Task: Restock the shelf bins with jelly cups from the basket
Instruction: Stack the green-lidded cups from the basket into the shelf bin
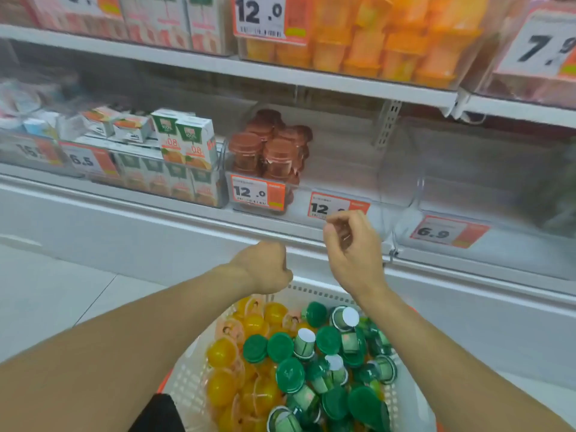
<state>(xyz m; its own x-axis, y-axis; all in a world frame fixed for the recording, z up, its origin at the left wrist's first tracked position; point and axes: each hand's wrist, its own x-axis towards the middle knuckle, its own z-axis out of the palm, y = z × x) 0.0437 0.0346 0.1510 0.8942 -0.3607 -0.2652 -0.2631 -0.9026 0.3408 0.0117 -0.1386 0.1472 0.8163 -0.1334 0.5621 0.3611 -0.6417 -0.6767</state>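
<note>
A white mesh basket (187,374) below me holds several yellow jelly cups (222,352) on its left side and several green-lidded jelly cups (290,375) on its right. My left hand (265,268) hovers over the basket's far rim, curled into a fist with nothing visible in it. My right hand (352,247) is raised in front of the shelf edge, fingers loosely curled and apart, holding nothing. A clear shelf bin (343,169) with a 12.0 tag looks bare. The bin to its left holds brown jelly cups (268,151).
Juice cartons (187,141) fill bins at the left. Orange jelly cups (374,42) fill a bin on the upper shelf. Another clear bin (486,188) with a 6.9 tag stands at the right. A white freezer lid (124,232) runs below the shelf.
</note>
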